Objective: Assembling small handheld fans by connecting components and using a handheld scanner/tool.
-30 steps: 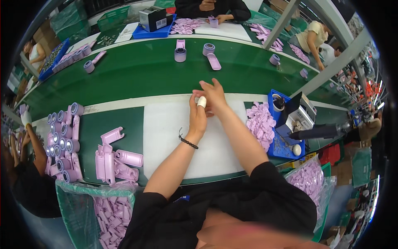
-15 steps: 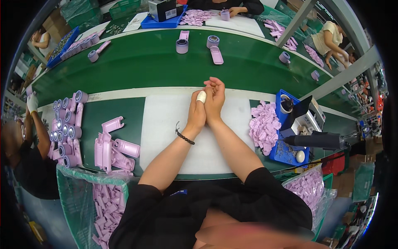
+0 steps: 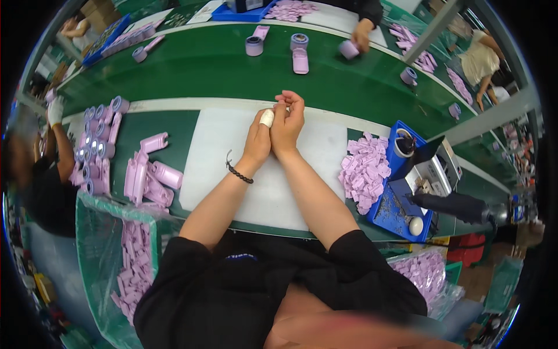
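"Far left, what is noted?"
"Lilac round-headed pieces (image 3: 97, 139) are bunched there. Pink shells (image 3: 145, 173) are heaped loosely, near the left edge of the white mat (image 3: 270, 198)."
"At centre?"
"Over the mat, the left hand (image 3: 257, 138) is pressed to the right hand (image 3: 286, 125). The left wrist is circled by a beaded bracelet (image 3: 239, 175); the thumb is covered by a white wrap (image 3: 267, 118). Its other fingers are mostly hidden; their state cannot be told."
"Right fingers?"
"Held together, lightly bent; whether they are clamped on the left hand cannot be told."
"Farther right?"
"Small pink parts (image 3: 365, 173) are piled beside a blue tray (image 3: 392, 227)."
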Motion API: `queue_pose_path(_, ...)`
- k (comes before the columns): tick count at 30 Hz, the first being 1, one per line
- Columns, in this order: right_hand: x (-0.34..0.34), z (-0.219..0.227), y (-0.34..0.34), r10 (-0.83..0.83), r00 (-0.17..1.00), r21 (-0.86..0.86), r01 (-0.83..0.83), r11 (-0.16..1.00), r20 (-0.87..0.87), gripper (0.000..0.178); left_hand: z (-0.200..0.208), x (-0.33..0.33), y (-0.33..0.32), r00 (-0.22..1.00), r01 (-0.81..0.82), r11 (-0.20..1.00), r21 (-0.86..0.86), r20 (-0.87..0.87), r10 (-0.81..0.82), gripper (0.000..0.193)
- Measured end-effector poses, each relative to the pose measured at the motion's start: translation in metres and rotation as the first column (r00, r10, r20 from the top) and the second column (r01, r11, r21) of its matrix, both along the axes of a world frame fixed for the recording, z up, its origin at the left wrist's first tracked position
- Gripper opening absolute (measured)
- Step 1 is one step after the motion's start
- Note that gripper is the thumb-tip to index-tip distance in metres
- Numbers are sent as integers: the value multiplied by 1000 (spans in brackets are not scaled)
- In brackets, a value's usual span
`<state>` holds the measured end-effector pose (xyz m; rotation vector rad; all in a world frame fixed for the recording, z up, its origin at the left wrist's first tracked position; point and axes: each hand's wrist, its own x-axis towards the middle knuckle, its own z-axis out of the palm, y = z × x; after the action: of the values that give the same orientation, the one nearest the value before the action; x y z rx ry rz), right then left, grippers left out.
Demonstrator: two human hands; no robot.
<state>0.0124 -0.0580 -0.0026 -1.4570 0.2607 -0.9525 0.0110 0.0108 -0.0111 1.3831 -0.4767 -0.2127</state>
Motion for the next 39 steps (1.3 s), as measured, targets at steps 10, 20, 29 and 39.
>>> queue_pose_path(10, 2, -12, 7, 157, 987, 57, -159, 986, 43, 25, 77, 32, 119, 806, -388, 660, 643, 584, -95, 40)
queue_pose_path(20, 1, -9, 4, 307, 945, 109, -296, 949, -109, 24, 77, 65, 315, 955, -237, 51, 970, 223, 197, 76)
queue_pose_path(29, 4, -7, 8, 372, 914, 168, -346, 923, -159, 19, 31, 54, 384, 848, -407, 88, 909, 340, 407, 62)
queue_pose_path(39, 15, -22, 5, 374, 917, 97, -363, 927, -139, 22, 31, 67, 391, 670, -720, -9, 694, 698, 253, 42)
